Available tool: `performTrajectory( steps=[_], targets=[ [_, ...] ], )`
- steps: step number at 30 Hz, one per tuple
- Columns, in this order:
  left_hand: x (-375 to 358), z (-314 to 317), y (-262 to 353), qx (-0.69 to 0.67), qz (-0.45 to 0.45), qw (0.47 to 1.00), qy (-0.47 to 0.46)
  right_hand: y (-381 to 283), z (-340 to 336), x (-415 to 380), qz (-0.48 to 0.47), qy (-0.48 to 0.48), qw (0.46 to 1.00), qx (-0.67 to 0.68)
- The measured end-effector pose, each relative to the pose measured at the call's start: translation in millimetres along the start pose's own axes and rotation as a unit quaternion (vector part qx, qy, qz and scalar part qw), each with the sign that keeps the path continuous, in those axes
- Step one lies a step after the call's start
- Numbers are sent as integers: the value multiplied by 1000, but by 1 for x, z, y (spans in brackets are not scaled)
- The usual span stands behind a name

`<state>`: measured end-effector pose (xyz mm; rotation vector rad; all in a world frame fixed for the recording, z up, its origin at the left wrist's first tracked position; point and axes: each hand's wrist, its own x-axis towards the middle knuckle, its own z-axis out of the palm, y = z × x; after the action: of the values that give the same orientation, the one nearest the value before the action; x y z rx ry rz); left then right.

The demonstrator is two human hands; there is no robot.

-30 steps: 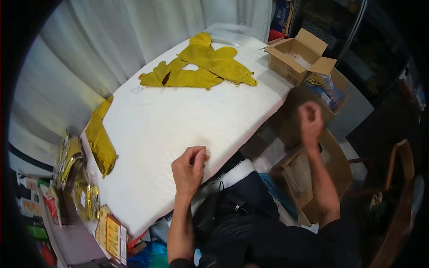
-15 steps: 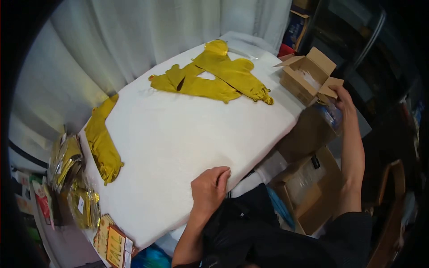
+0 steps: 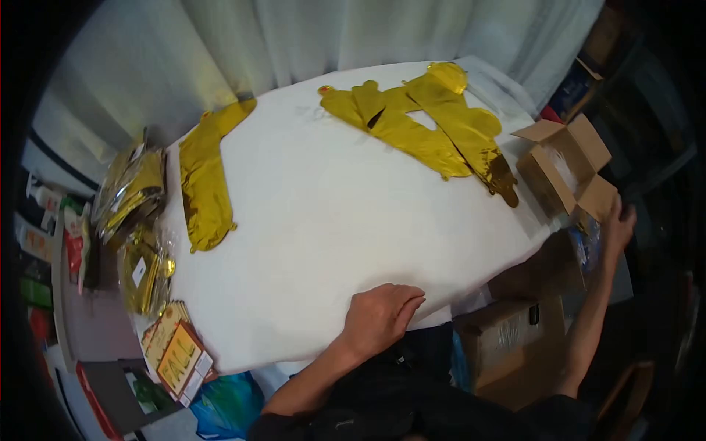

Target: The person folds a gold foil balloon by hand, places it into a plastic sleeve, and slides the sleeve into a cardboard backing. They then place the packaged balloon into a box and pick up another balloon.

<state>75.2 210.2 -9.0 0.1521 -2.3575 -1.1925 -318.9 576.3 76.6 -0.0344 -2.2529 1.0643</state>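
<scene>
My left hand (image 3: 381,317) lies flat on the near edge of the white padded table (image 3: 331,220), fingers together, holding nothing. My right hand (image 3: 616,225) reaches far right, beside and just below an open cardboard box (image 3: 565,173) at the table's right edge; whether it grips anything I cannot tell. Flattened gold foil balloons (image 3: 430,128) lie overlapped at the far side of the table. Another gold foil piece (image 3: 204,180) lies along the left edge.
Packets of gold foil items (image 3: 136,220) and printed cards (image 3: 176,356) sit on a side surface at the left. More cardboard boxes (image 3: 507,338) stand on the floor at the right, below the table. A white curtain (image 3: 294,37) hangs behind.
The view has swung left and the table now fills the frame. My right hand dropped from the box flap to below the box. My left hand stays on the near edge, now lying flatter.
</scene>
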Motion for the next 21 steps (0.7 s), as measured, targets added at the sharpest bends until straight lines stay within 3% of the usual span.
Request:
performTrajectory(
  steps=[1,2,4,6,8,9,11,13,15,17,19,21],
  targets=[
    [0,0,0,6,-7,1000,-14,-15,4,-18,-82,115,990,11],
    [0,0,1,12,-13,999,-31,-43,3,-43,-84,107,991,13],
    [1,-1,1,14,-14,999,-30,-114,2,-108,-129,-103,981,98],
    [4,-1,1,10,-7,999,-36,-145,35,-149,-340,-255,901,88],
    [3,-1,0,-9,0,999,-32,-157,91,-186,-442,-309,839,69],
    [3,-1,-1,-8,-1,999,-35,-169,115,-199,-458,-346,814,82],
    [4,-6,-3,-50,-48,996,-54,-181,161,-208,-515,-322,793,44],
    [17,-30,4,-61,-89,991,-77,-188,193,-204,-497,-363,788,-9],
    [36,-55,6,-8,-43,999,-26,-187,212,-206,-478,-409,774,-65],
    [68,-76,-9,48,-15,999,15,-185,221,-205,-543,-362,748,-119],
    [109,-90,-26,114,-46,992,18,-189,221,-199,-553,-364,740,-115],
    [147,-89,-62,194,-19,981,22,-196,222,-197,-544,-379,736,-136]
  ],
)
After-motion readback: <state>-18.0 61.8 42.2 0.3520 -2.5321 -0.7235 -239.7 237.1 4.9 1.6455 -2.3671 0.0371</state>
